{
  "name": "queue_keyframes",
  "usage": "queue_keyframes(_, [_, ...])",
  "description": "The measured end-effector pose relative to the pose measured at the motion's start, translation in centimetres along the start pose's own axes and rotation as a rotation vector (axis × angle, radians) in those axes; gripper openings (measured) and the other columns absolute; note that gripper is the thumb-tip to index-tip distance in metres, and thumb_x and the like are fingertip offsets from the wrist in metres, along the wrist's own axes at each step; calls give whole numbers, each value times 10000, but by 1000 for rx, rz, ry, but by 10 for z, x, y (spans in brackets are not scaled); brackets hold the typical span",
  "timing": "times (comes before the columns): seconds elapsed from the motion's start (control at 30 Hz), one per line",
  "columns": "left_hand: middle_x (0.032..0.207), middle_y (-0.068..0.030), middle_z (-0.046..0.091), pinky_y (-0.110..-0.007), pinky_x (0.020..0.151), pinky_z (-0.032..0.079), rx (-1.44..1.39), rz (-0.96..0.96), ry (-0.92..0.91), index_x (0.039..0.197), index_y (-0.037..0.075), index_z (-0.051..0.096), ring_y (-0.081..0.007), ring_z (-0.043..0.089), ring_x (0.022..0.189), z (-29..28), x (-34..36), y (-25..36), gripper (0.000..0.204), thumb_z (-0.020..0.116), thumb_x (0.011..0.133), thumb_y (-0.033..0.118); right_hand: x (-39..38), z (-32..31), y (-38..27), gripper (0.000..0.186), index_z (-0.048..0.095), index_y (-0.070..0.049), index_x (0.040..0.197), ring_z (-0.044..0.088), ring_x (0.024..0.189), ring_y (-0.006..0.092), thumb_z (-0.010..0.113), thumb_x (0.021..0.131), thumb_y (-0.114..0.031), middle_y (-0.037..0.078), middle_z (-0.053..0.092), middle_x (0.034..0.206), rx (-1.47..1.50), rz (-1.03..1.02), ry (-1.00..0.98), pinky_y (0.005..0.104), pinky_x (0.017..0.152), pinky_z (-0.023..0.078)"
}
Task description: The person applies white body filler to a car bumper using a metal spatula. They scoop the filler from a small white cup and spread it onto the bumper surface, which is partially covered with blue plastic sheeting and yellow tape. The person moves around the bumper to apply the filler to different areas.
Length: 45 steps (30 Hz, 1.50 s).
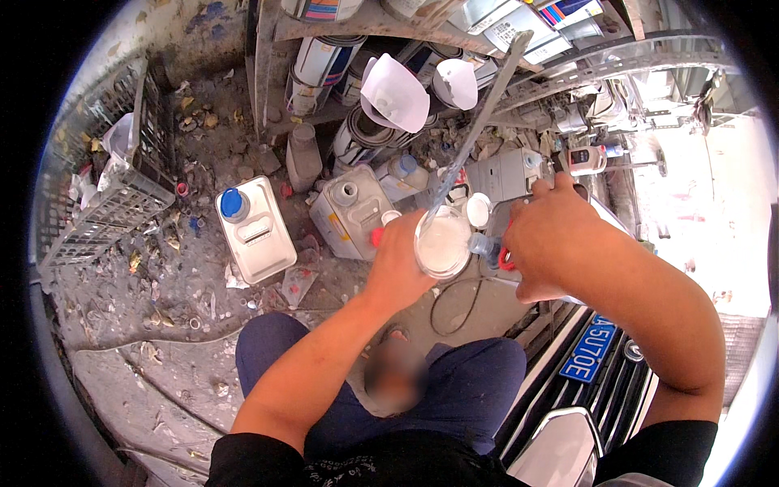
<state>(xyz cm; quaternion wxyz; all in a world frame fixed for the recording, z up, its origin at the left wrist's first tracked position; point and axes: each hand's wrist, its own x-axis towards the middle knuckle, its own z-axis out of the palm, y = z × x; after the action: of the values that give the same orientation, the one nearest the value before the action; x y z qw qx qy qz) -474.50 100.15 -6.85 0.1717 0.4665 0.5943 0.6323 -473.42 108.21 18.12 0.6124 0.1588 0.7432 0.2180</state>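
Note:
My left hand (pixel 398 264) is closed around a clear cup (pixel 445 246) with milky white liquid inside. A long metal stirring stick (pixel 479 122) stands in the cup and slants up toward the far right. My right hand (pixel 552 235) grips a container with a clear bluish spout (pixel 484 248) and a red ring (pixel 506 253) at its neck. The container is tipped sideways, its spout at the cup's right rim. My fingers hide most of its body, and I cannot tell whether liquid is flowing. A round white lid (pixel 479 210) is just beyond the cup.
A white metal can (pixel 261 243) with a blue cap stands left, beside another metal can (pixel 350 207). Paint tins (pixel 326 61) and paper cones (pixel 394 93) fill the far shelf. A black crate (pixel 122 191) stands far left; a car front (pixel 568 398) is close on my right. Litter covers the floor.

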Motion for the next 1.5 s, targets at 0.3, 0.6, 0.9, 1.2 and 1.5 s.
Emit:
queue_keyframes(0.3, [1226,-221,483,-452,998,375,4,-72,-105,1298,-3,398,-388,480,1148,-2,0,-4,855,853,619,245,3,1,-1,536,724,-74,1020,573,1057,333,763,608,-416,122,681,1027,7,-1,-27,545,933,353])
queue_keyframes(0.6, [1238,-225,475,-449,998,387,-10,-91,-66,1296,-9,397,-397,474,1157,0,-2,-4,860,854,607,224,2,4,-1,505,725,-72,1011,583,1039,334,754,618,-388,130,681,1020,12,-8,-6,543,922,358])
queue_keyframes(0.9, [1152,-215,549,-446,927,411,-5,-70,-35,1261,-17,444,-383,519,1077,1,3,0,772,833,636,217,1,10,0,464,735,-81,976,583,1044,341,750,620,-378,123,682,1009,20,-7,67,545,916,368])
queue_keyframes(1.2, [1187,-198,522,-439,934,415,-47,-180,-35,1283,26,446,-370,501,1118,-3,0,-5,768,829,636,183,-5,54,7,617,648,-143,1172,524,1130,368,741,634,-430,132,574,1242,271,-62,281,540,950,383])
queue_keyframes(1.5, [1186,-200,525,-404,934,446,-71,-275,-19,1287,-21,392,-351,540,1103,-2,-3,-23,830,844,610,142,47,205,-25,787,518,-176,1320,450,1205,415,740,591,-371,154,435,1402,902,38,520,519,1012,354])
